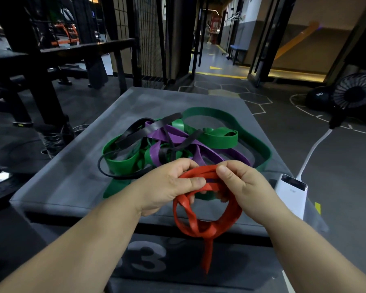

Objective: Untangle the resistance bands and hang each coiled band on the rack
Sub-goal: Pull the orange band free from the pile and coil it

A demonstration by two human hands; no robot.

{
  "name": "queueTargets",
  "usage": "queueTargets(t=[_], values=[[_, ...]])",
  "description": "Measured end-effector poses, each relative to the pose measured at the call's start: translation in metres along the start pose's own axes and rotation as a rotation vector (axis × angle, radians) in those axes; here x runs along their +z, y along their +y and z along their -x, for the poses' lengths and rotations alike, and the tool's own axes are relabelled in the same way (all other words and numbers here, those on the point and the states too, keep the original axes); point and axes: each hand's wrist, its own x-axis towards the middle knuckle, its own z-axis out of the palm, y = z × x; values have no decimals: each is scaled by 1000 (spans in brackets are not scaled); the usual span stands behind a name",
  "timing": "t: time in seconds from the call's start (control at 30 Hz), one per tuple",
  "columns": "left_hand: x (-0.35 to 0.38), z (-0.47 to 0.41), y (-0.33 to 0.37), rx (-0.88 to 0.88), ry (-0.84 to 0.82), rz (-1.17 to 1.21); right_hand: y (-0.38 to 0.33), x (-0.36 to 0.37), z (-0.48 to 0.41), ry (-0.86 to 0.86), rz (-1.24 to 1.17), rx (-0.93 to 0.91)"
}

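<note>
Both hands sit low centre, closest to me: left hand with its thumb pressed across the red band strands and fingers curled behind, right hand pinching the coil's top. So both are clamped on that band, held over the near edge of the box, one loose tail hanging toward the bottom of the frame.

I judge it light, floppy and springy, grippy rubber that wants to uncoil. I'd hold where the strands cross and gather in the tail.

Centre frame, on the box, a green band, purple band and black band lie knotted. The wide green should be heavier and stiffer, the thin black likely to snag.

Which frame is the rack I cannot tell.

Readable: a large "3" on the box front, its neighbour hidden by my forearm, and "3KG" on the ball at right.
</note>
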Motion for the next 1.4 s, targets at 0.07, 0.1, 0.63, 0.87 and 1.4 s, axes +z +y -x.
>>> queueTargets(t=[0.07, 0.1, 0.63, 0.87, 1.4], values=[[-1, 1, 2, -3, -24, -4, -2, 1, 1, 10, 6, 1], [-1, 2, 3, -12, -47, -13, -3, 1, 1, 16, 8, 2], [2, -1, 1, -28, 49, -393, 2, -8, 0, -210, 116, 78], [5, -1, 3, 32, 86, -407, -2, -12, 1, -297, -42, 139], [5, -3, -2, -5, -34, 131, 5, -16, -4, -329, -45, 169]])
